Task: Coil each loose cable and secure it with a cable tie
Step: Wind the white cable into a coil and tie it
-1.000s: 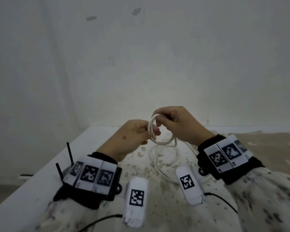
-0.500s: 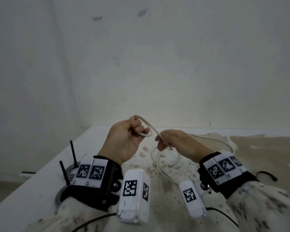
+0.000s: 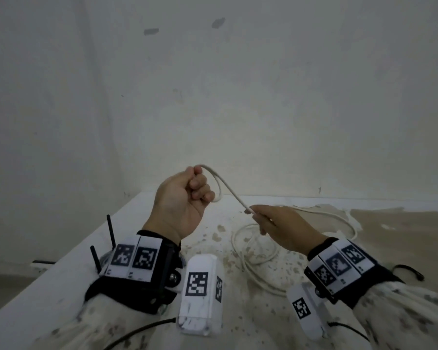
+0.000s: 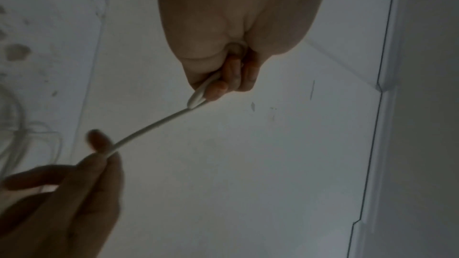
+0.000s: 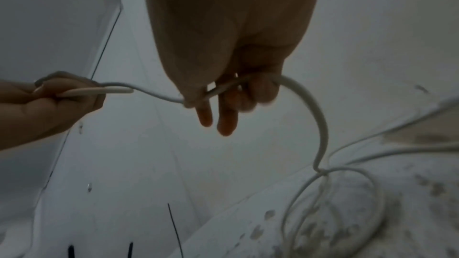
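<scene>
The wall [image 3: 238,97] is filling the whole upper view, and the speckled white table [image 3: 142,218] is stretching out below it from seven o'clock across to three. On that table, at about five o'clock from centre, the slack of the white cable [image 3: 253,251] is lying in loose loops, with one strand trailing off toward three o'clock. The left hand [image 3: 181,203] is sitting raised at roughly six o'clock, fingers curled tight round the cable's end, where a small loop is showing just beside the knuckles. From that fist the cable is running down toward four o'clock to the right hand [image 3: 283,229], which is pinching it between thumb and fingertips, other fingers relaxed. At eight o'clock, two thin black antennas [image 3: 110,231] are standing up behind the left wrist.
</scene>
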